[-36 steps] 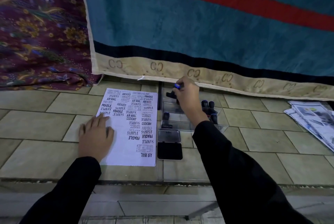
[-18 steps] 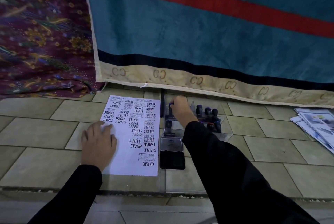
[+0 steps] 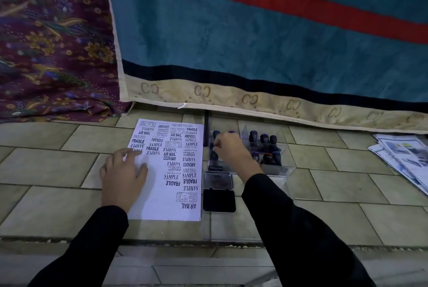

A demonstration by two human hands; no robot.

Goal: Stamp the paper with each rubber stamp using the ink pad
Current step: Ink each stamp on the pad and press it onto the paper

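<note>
Beyond the ink pad (image 3: 219,202), past its raised lid (image 3: 218,180), a person's right hand (image 3: 231,150) dips into the clear tray (image 3: 278,171) of stamps (image 3: 264,139). Its fingers are curled downward and the thumb is drawn to the forefinger. Whether they pinch a stamp cannot be told, since the hand hides it. The open pad lies straight back toward the person from that hand, its long axis running the same way, so the right hand is the nearer one for inking. Just left of the pad lies the paper (image 3: 166,171), crowded with prints. The left hand (image 3: 124,179) rests on its far-left side, fingers spread and flat, pressing the sheet down.
</note>
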